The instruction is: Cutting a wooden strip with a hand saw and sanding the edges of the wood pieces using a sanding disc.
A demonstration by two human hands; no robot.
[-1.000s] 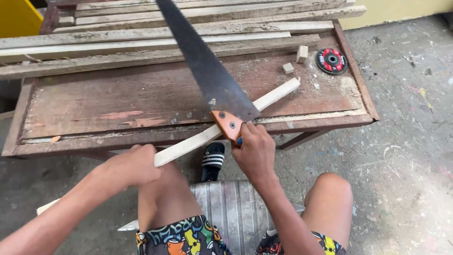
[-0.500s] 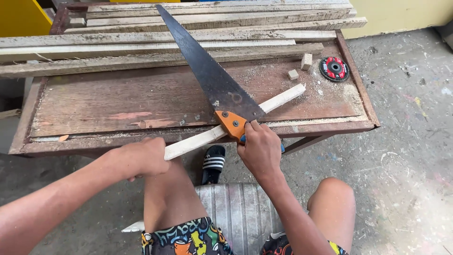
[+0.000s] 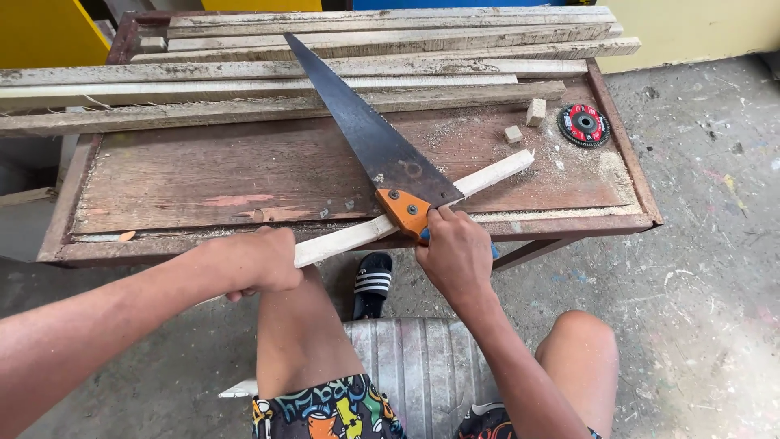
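Two hands: my left hand [image 3: 258, 262] fists around the wooden strip [image 3: 422, 207]; my right hand [image 3: 457, 254] grips the handsaw [image 3: 370, 138] handle.
Strip axis: runs from the left fist up-right across the workbench [image 3: 203, 175] edge.
Saw: crosses the strip just beside my right fingers.

Bright, even daylight, soft and diffuse, no hard shadows. Faint shade under the wooden table [image 3: 162, 175], darker along its front edge. Slight sheen on the saw blade [image 3: 366, 134] lying on the table, no real glare. Sharp focus across the frame, no motion blur. Mild wide-angle bending at the frame's corners.
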